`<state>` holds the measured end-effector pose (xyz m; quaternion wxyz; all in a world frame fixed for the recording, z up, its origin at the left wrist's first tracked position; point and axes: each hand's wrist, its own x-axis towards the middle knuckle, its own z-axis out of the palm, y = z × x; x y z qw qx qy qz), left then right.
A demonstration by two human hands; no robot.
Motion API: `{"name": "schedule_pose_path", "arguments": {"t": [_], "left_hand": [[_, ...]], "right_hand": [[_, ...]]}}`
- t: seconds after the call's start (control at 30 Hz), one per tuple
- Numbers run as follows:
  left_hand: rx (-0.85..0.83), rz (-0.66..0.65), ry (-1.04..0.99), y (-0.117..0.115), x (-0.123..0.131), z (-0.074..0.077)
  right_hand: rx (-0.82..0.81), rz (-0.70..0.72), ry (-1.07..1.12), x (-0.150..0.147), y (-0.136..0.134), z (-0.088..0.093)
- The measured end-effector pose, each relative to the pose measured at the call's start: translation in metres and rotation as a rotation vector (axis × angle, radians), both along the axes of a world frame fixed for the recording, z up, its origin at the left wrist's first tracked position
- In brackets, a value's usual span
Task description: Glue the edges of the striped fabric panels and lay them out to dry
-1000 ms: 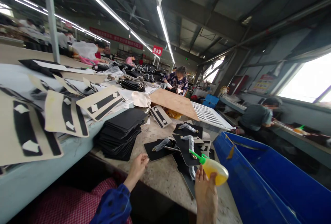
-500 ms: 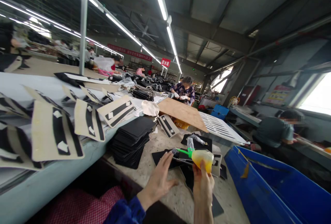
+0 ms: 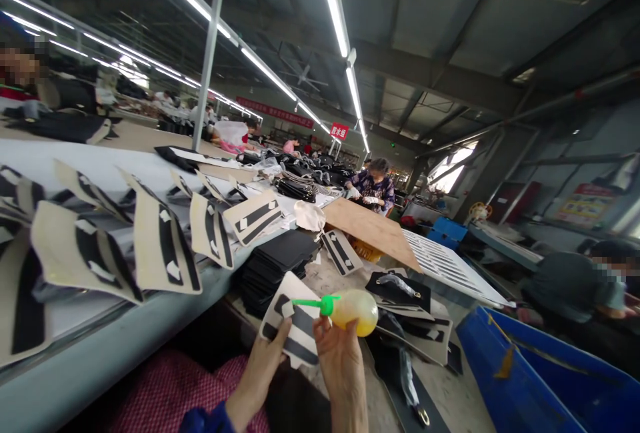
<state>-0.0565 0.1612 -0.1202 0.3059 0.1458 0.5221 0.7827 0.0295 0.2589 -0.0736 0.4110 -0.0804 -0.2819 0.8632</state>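
Note:
In my left hand (image 3: 260, 363) is a beige panel (image 3: 292, 285) with black strips and a small white patch, gripped near its lower left edge with the thumb on top. My right hand (image 3: 341, 359) is wrapped around a squeeze bottle (image 3: 361, 311) of yellowish liquid, tilted on its side. Its long green nozzle (image 3: 307, 303) points left over the panel, with the tip close to the white patch; whether it touches is unclear. Right of the bottle lie black and beige pieces (image 3: 435, 336) with plastic-wrapped handles (image 3: 407, 376). A stack of black panels (image 3: 277, 263) stands behind the held panel.
Several similar beige panels (image 3: 163, 246) overlap along the ledge (image 3: 195, 306) on the left. A blue bin (image 3: 530, 379) stands at the right. Farther back are a brown board (image 3: 370, 229), a white slatted panel (image 3: 450, 266) and a co-worker in white gloves (image 3: 375, 186).
My left hand has taken hold of a beige panel and brought it under the nozzle. The bottle in my right hand has shifted left. The view has turned left.

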Motion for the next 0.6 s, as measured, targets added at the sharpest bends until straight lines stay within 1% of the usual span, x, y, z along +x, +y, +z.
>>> {"name": "schedule_pose_path", "arguments": {"t": [0.07,0.17,0.23,0.3,0.4,0.5,0.6], "left_hand": [[0.059,-0.092,-0.144,-0.015,-0.008,0.002],[0.173,-0.252,-0.281,-0.040,-0.018,0.015],[0.187,-0.287,-0.360,-0.053,-0.026,0.020],[0.163,-0.268,-0.386,-0.062,-0.032,0.019],[0.077,-0.214,-0.334,-0.067,-0.040,0.010],[-0.043,-0.158,-0.274,-0.067,-0.046,0.001],[-0.130,-0.110,-0.221,-0.062,-0.048,-0.006]], "right_hand": [[-0.045,-0.021,-0.004,-0.008,0.007,-0.014],[-0.074,-0.014,-0.047,-0.013,0.018,-0.037],[-0.098,0.006,-0.080,-0.016,0.022,-0.051],[-0.115,0.026,-0.101,-0.018,0.022,-0.063],[-0.117,0.051,-0.114,-0.020,0.020,-0.073],[-0.094,0.059,-0.129,-0.022,0.019,-0.075],[-0.055,0.019,-0.154,-0.023,0.019,-0.069]]}}
